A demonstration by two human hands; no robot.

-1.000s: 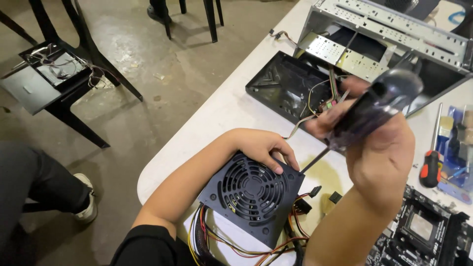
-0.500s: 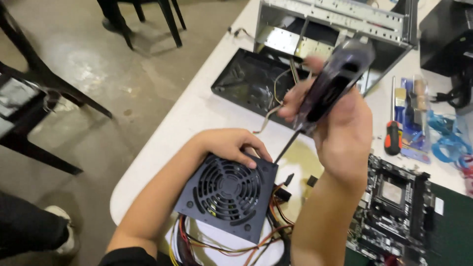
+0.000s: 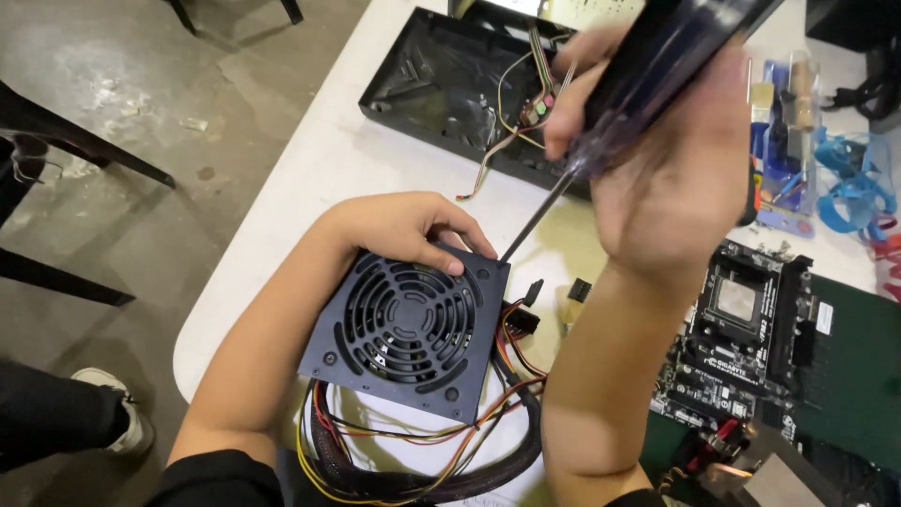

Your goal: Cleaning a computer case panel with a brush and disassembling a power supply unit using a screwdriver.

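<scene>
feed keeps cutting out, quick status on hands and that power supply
Left hand flat on power supply, steadying it. Right hand grips screwdriver, tip at top right corner. Wire bundle trails below, clear of the tip.

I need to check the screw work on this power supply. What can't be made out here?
Head view only:
- Screwdriver tip: hidden behind the power supply corner, so no screw shows.
- Screwdriver handle: blurred, cut by the top edge.
- Right hand: fingers blurred.
- Left hand: palm contact hidden.

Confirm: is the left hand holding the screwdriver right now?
No, the left hand rests on top of the black power supply, while the right hand grips the screwdriver.
</scene>
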